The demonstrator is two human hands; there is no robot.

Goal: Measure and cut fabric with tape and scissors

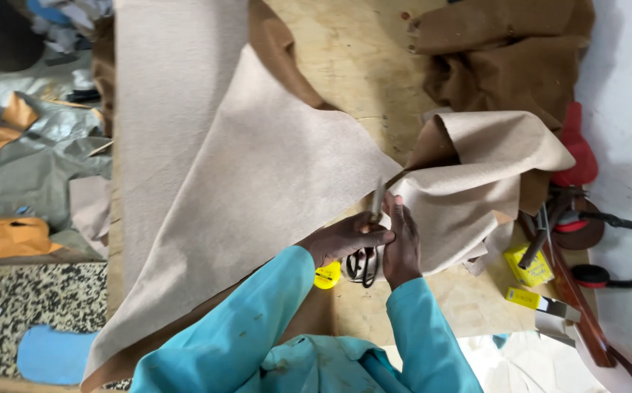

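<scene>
A large beige suede-like sheet [257, 182] lies spread over a plywood table [352, 51]; its right part [490, 167] is folded up and shows a brown underside. Scissors [364, 266] with black loop handles point away from me, the blade at the sheet's cut edge. My left hand [341, 240] curls its fingers across the scissors just above the handles. Touching it, my right hand [402, 247] has fingers stretched up onto the folded part of the sheet. Both sleeves are teal.
Brown fabric [505, 51] is piled at the table's far right. A yellow round object [327, 275] sits by my hands; yellow boxes [528, 268], tools and a red-and-black item [576, 156] lie at right. Grey and orange material [32, 167] lies on the floor at left.
</scene>
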